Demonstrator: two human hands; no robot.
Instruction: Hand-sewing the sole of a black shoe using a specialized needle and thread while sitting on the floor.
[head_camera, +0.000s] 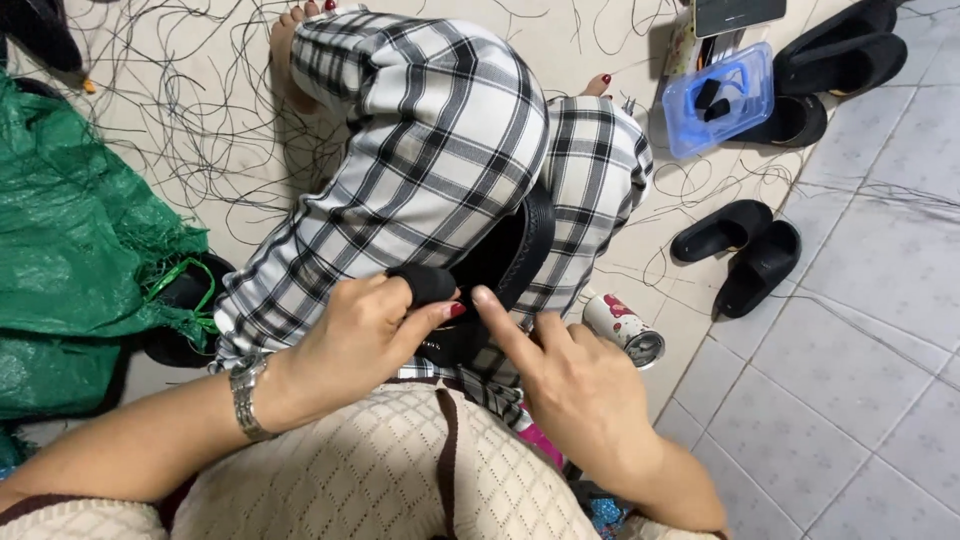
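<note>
On the person's lap, against the checked trouser leg (440, 150), lies a black sandal (500, 265) with a broad curved strap, and a small black pad (424, 283) sits at its near left edge. The left hand (355, 335) has its fingers curled around the pad, thumb and forefinger pinching it; a metal watch (245, 395) circles that wrist. The right hand (570, 385) lies just beside it, forefinger stretched out straight with its tip touching the sandal next to the pad, the other fingers folded loosely under. Near the right knee a small printed can (625, 330) lies on its side on the floor (860, 360). Farther right, a pair of black sandals (740, 255) rests on the tiles, and more black ones (835, 50) lie at the far right beside a clear blue plastic box (720, 100). Thin black threads (180, 110) are strewn over the far floor, and a green woven sack (70, 240) is heaped at the left.
</note>
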